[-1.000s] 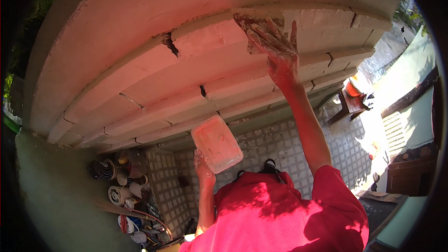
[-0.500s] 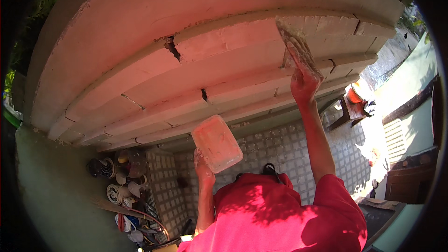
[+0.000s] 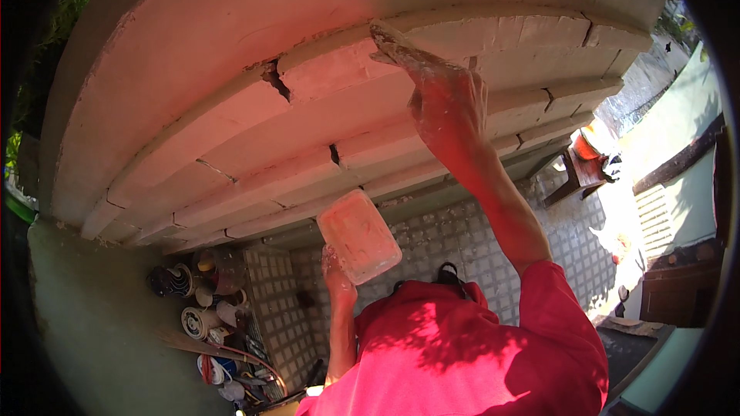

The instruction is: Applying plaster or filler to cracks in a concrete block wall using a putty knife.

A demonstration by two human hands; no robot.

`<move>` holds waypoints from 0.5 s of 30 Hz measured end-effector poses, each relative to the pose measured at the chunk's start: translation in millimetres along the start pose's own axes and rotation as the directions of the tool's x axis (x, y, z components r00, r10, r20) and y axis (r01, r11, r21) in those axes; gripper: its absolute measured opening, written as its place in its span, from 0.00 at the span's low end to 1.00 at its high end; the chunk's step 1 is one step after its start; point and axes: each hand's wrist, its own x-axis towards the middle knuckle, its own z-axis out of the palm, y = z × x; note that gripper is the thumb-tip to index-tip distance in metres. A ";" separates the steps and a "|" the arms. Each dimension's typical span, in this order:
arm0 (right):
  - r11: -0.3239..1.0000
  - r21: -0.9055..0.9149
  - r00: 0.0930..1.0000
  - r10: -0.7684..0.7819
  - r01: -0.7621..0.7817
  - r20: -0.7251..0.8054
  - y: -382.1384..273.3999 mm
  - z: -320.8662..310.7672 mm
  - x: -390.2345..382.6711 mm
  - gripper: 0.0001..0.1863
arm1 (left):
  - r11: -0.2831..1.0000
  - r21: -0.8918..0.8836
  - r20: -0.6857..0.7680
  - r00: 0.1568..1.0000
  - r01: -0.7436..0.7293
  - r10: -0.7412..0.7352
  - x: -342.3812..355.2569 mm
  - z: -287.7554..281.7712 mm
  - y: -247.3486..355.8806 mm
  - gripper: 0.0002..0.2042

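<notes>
My left hand [image 3: 339, 276] grips the side of a shallow rectangular plastic tub [image 3: 360, 237], tilted so its inside faces me and smeared with pale paste. My right hand [image 3: 449, 100], coated in whitish paste, reaches to the upper ledge of the wall. Its fingers lie closed along a thin flat scraper [image 3: 381, 40], seen nearly edge-on and mostly hidden by the hand, against the ledge. The curved wall [image 3: 231, 38] has stepped pale ledges [image 3: 331, 69]. A dark, jagged gap [image 3: 275, 81] splits the upper ledge left of my right hand; a smaller hole [image 3: 334, 155] sits in the ledge below.
Buckets and pots [image 3: 197, 322] crowd the lower left, beside a tiled step [image 3: 279, 316]. Patterned floor tiles [image 3: 432, 243] run below the wall. A small wooden bench [image 3: 576, 177] with an orange container [image 3: 587, 145] stands at the right.
My right hand has moved left along the upper ledge, toward the jagged gap, and the scraper has turned nearly edge-on. The left hand and tub have stayed nearly still.
</notes>
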 end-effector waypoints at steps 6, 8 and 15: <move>0.931 0.236 0.944 0.311 -0.279 -0.111 26.2 1.5 -30.6 0.30 | 0.997 -0.066 0.044 0.999 0.033 -0.030 9.7 4.6 4.3 0.23; 0.856 0.281 0.868 0.481 -0.433 -0.127 29.1 10.7 -38.4 0.29 | 0.999 -0.045 0.049 0.999 0.012 -0.010 12.5 1.7 0.8 0.23; 0.925 0.358 0.946 0.222 -0.129 -0.235 -13.9 86.3 -40.7 0.32 | 0.999 0.054 0.035 0.999 -0.001 -0.001 -2.2 24.5 14.5 0.24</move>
